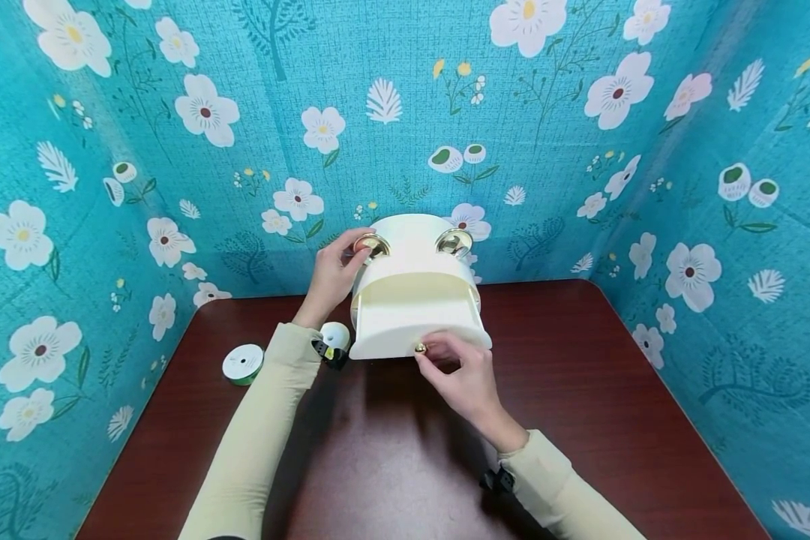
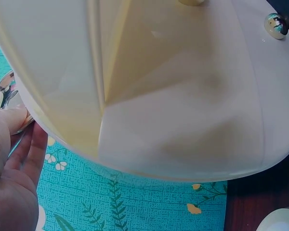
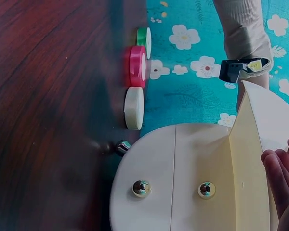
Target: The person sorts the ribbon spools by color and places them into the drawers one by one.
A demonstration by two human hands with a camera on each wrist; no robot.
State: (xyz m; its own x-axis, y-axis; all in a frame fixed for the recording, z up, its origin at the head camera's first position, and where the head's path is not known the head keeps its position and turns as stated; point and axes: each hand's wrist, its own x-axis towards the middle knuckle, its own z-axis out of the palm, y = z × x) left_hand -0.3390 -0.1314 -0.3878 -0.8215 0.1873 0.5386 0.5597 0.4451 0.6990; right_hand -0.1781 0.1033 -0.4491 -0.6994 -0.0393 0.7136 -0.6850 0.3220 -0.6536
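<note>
A white rounded cabinet (image 1: 415, 244) stands near the back of the table, with a shiny gold disc on each side of its top. My left hand (image 1: 333, 274) holds the left gold disc (image 1: 373, 246), its thumb on the disc's face in the left wrist view. Pulled forward from the cabinet is the upper drawer (image 1: 386, 343), whose inside looks bare in the head view. Between thumb and fingers, my right hand (image 1: 464, 373) pinches the drawer's small gold knob (image 1: 420, 348). Lower gold knobs (image 3: 141, 188) show in the right wrist view.
Left of the cabinet are ribbon spools: green (image 3: 144, 42), pink (image 3: 137, 66) and white (image 3: 134, 108). The left forearm passes above the tabletop (image 1: 391, 465) between spools. Behind the table hangs a blue floral cloth (image 1: 378, 165).
</note>
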